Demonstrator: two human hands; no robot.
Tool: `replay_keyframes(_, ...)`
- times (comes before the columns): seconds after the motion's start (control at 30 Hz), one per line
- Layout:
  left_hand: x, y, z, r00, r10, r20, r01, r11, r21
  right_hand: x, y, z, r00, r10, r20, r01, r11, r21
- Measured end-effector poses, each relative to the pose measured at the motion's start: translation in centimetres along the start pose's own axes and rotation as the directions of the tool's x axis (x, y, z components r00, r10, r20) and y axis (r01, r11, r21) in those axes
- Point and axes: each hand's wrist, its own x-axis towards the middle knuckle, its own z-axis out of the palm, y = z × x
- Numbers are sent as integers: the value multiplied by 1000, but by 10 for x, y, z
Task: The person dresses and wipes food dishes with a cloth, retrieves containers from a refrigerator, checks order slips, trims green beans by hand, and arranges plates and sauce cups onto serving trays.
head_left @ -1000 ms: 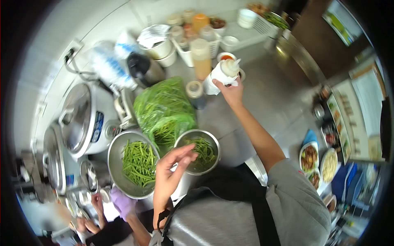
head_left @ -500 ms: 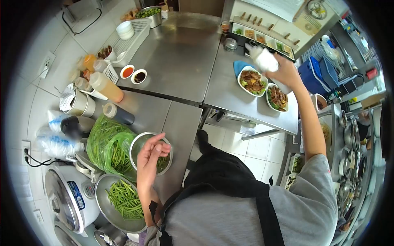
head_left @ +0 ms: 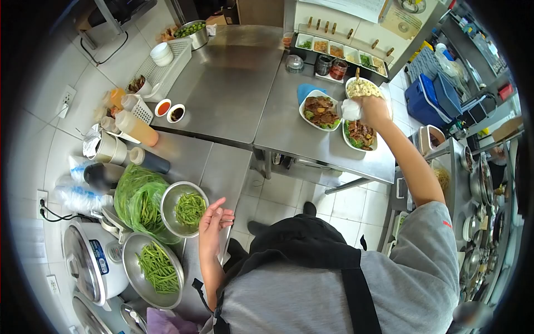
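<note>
Clock read from the wearer, 12 straight ahead. Left hand (head_left: 214, 221) at 10 o'clock, fingers parted and loosely bent, by the rim of a small steel bowl (head_left: 177, 193) holding green beans; contact cannot be told. Big steel bowl (head_left: 133, 259) of longer beans at 9 o'clock; green plastic bag (head_left: 132, 192) just past the small bowl, at 10. All on the near desk (head_left: 223, 167).

Right hand (head_left: 376, 113) at 1 o'clock, arm extended, gripping a white bottle (head_left: 351, 109), largely hidden by the fingers. Bottle sits above the right-hand desk (head_left: 283, 125), between two dishes: the left meat dish (head_left: 320, 112) at 12, the right meat dish (head_left: 360, 136) at 1. Bowl of pale food (head_left: 362, 87) behind the hand. Farther, 11 o'clock: two sauce cups (head_left: 176, 113). Farthest, 12 to 1: condiment tray (head_left: 336, 52).
</note>
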Motion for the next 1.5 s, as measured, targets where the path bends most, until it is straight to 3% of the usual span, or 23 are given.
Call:
replay_keyframes(0.1, 0, -4, 31, 996, 37, -86, -35, 999, 26, -21, 21, 8, 999, -32, -26, 33, 998, 58)
replay_keyframes(0.13, 2, -5, 43, 994, 61, -91, -56, 997, 53, -32, 29, 8, 1000, 22, -18, -20, 993, 116)
replay_keyframes(0.27, 11, -20, 96, 991, 112, -72, -103, 987, 124, -76, 76, 28, 967, 61, -246, -9, 978, 207)
replay_keyframes(0.4, 18, -41, 151, 995, 96, 38, -100, 987, 126, -104, 128, 38, 992, -14, -125, 28, 993, 111)
replay_keyframes(0.5, 22, -52, 186, 988, 87, 130, -106, 984, 145, -104, 159, 48, 990, -25, -139, 34, 997, 66)
replay_keyframes(0.57, 24, -55, 203, 981, 92, 172, -116, 984, 135, -104, 165, 50, 964, -20, -264, 57, 990, 133)
replay_keyframes(0.63, 26, -59, 212, 974, 113, 196, -139, 982, 127, -104, 161, 42, 944, -47, -327, 113, 976, 187)
replay_keyframes(0.73, 26, -54, 210, 972, 128, 198, -156, 979, 135, -109, 162, 37, 963, -136, -234, 180, 967, 181)
replay_keyframes(0.9, 29, -52, 175, 982, 146, 123, -165, 972, 166, -98, 152, 23, 983, 67, -171, -9, 948, 319)
replay_keyframes(0.97, 28, -49, 155, 985, 164, 60, -171, 974, 149, -77, 122, 12, 958, 157, -242, -9, 855, 518)
replay_keyframes(1.0, 24, -45, 148, 981, 186, 53, -191, 975, 116, -62, 102, 9, 925, 159, -346, 82, 804, 590)
replay_keyframes(1.03, 20, -40, 139, 975, 214, 58, -220, 965, 146, -47, 78, 2, 925, 208, -317, 66, 735, 675)
replay_keyframes(1.1, 15, -36, 124, 963, 265, 47, -269, 957, 112, -16, 24, -9, 897, 181, -403, 226, 596, 771)
replay_keyframes(1.17, 12, -38, 108, 954, 300, 17, -300, 944, 135, 6, -51, -36, 906, 65, -419, 347, 455, 820)
replay_keyframes(1.2, 10, -39, 99, 950, 313, 9, -310, 939, 150, 27, -87, -26, 859, -13, -512, 488, 325, 810)
replay_keyframes(1.33, -20, -27, 74, 939, 341, -49, -307, 893, 330, 64, -259, -23, 828, -330, -453, 444, -108, 890)
replay_keyframes(1.37, -28, -29, 69, 940, 332, -83, -284, 891, 353, 67, -299, -26, 814, -391, -430, 411, -137, 901)
replay_keyframes(1.4, -36, -32, 65, 937, 324, -130, -256, 892, 373, 66, -333, -33, 806, -436, -401, 434, -28, 901)
replay_keyframes(1.47, -49, -55, 59, 914, 334, -228, -219, 883, 415, 81, -403, -10, 794, -454, -403, 391, -124, 912)
replay_keyframes(1.5, -53, -75, 55, 897, 326, -299, -186, 891, 415, 97, -435, 8, 764, -396, -510, 562, 22, 827)
